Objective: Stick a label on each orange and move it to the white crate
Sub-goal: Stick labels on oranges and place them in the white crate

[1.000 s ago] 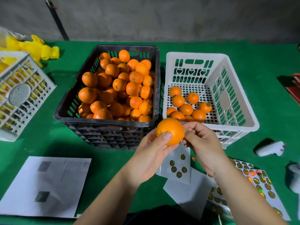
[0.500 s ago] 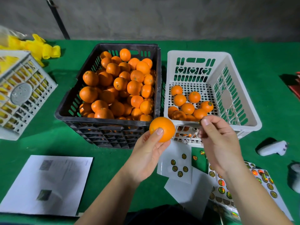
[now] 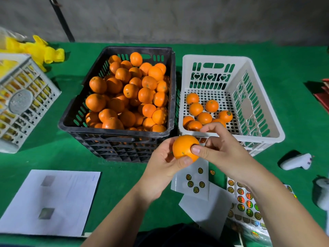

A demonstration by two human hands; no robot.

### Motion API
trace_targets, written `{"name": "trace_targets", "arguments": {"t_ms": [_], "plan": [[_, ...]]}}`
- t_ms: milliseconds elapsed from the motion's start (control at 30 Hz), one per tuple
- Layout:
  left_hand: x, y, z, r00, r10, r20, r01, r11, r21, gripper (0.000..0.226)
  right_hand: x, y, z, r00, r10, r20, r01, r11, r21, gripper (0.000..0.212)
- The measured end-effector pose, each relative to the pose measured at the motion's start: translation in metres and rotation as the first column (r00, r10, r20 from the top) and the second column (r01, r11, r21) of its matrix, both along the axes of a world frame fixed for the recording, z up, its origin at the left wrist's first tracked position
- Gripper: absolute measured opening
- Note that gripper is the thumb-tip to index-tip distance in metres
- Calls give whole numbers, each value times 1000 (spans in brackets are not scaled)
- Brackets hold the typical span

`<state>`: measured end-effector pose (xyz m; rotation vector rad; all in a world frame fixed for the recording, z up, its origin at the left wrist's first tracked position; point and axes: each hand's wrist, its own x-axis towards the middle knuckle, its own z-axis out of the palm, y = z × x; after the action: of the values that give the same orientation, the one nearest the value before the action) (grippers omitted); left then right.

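Note:
My left hand (image 3: 160,168) grips an orange (image 3: 183,147) from below, just in front of the gap between the two crates. My right hand (image 3: 224,150) is on the orange's right side, thumb pressed against the peel and fingers curled behind it. Whatever lies under the thumb is hidden. The white crate (image 3: 215,58) at right holds several oranges (image 3: 204,117); one shows a dark round label. The black crate (image 3: 137,49) is piled with oranges (image 3: 128,91). A small label sheet (image 3: 194,179) lies under my hands, and a larger shiny sheet (image 3: 245,204) under my right forearm.
The table is covered in green cloth. A white paper sheet (image 3: 48,202) lies at front left. A grey crate (image 3: 23,100) sits at far left with yellow material (image 3: 41,50) behind it. A white handheld device (image 3: 295,161) rests at right and another pale object (image 3: 322,193) at the right edge.
Half a second ago my right hand was apart from the orange, by the white crate's front rim. It has come back and its thumb now presses on the orange, which shifted slightly right.

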<state>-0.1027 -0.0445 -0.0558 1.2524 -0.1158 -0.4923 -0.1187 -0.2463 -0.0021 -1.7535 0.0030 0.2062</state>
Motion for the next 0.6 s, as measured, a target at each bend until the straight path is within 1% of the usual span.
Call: {"name": "trace_targets", "arguments": {"t_ms": [67,133,233,300,367,400,467,533,600], "plan": [[0,-1,3,1000,-4,2,4,1000,-8,71,-2,-1,-1,999,-5,-52,5,1000,2,46],[0,0,6,1000,-10,12,10,1000,-10,76,-7,2,-3,996,-3,-88,8,998,56,44],[1,2,10,999,-26,36,27,999,-24,80,-14,7,-8,993,-73,-94,86,987,139,45],[1,2,14,999,-25,30,27,998,-60,86,-18,11,-11,991,-108,-73,120,978,172,49],[1,1,18,1000,0,-22,-3,990,-144,90,-23,17,-15,991,-110,-69,124,965,232,58],[2,0,21,998,17,-60,-29,980,-196,88,-25,20,-17,991,-111,-71,127,952,277,62],[4,-3,28,986,67,-155,-105,961,-257,74,-27,26,-20,993,-108,-48,118,934,336,70],[8,-6,32,960,115,-254,-180,951,-251,57,-28,29,-21,994,-106,-1,101,948,303,72],[14,-6,31,948,135,-288,-207,950,-234,45,-28,31,-22,993,-115,6,109,957,270,74]]}}
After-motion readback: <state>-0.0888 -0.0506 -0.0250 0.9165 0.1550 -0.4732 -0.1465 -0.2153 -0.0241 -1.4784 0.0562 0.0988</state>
